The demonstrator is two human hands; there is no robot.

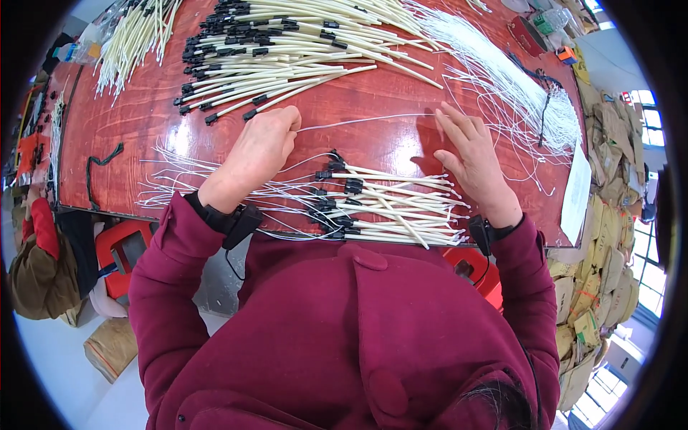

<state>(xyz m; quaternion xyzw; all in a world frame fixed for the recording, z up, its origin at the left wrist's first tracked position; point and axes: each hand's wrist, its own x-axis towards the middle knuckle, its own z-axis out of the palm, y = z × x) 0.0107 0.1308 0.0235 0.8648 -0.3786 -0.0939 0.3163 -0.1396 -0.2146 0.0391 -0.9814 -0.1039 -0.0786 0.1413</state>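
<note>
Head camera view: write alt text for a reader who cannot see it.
A person in a maroon top stretches a thin white wire between the left hand and right hand over a red-brown table. A small bundle of cream sleeved wires with black connectors lies near them, a larger pile farther back.

Setting: small assembly workshop for wiring, hand work at a bench; reddish-brown glossy surface (pixel 129 122) covered with batches of the same part; large heap of cream tubes with black end plugs (pixel 287 43) at the far side; second smaller batch (pixel 387 204) near the front edge; bundle of thin white wires (pixel 516 86) fanned out on the right; more cream tubes (pixel 132 36) at far left; sheet of paper (pixel 577 190) at the right edge; stacked brown paper bags (pixel 609 215) piled beside the bench; red stool (pixel 118 251) underneath; bright windows (pixel 648 115) at far right.
</note>
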